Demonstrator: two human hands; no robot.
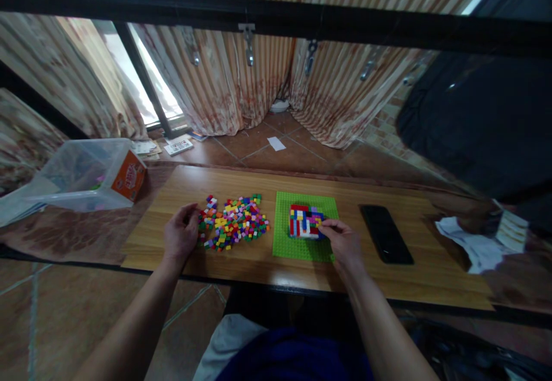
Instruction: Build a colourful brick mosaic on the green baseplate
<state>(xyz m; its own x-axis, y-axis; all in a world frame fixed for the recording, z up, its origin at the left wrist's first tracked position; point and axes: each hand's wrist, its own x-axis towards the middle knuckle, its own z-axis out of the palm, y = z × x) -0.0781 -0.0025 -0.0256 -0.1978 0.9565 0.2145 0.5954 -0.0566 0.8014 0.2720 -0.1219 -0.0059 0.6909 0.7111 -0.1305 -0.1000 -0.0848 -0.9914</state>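
Loose toy building bricks in many colours lie in a spread pile on the wooden table. At the pile's left edge rests my left hand, its fingers curled closed; whatever they may hold is hidden. A green studded baseplate lies right of the pile. On it stands a low block of joined bricks in red, white, blue, yellow and purple. My right hand reaches its right side, thumb and forefinger pinched together at the edge. Anything between those fingertips is too small to make out.
A black phone lies on the table right of the baseplate. Crumpled white paper is at the far right. A clear plastic bin with an orange label stands at the left. A dark bar crosses above, before striped curtains.
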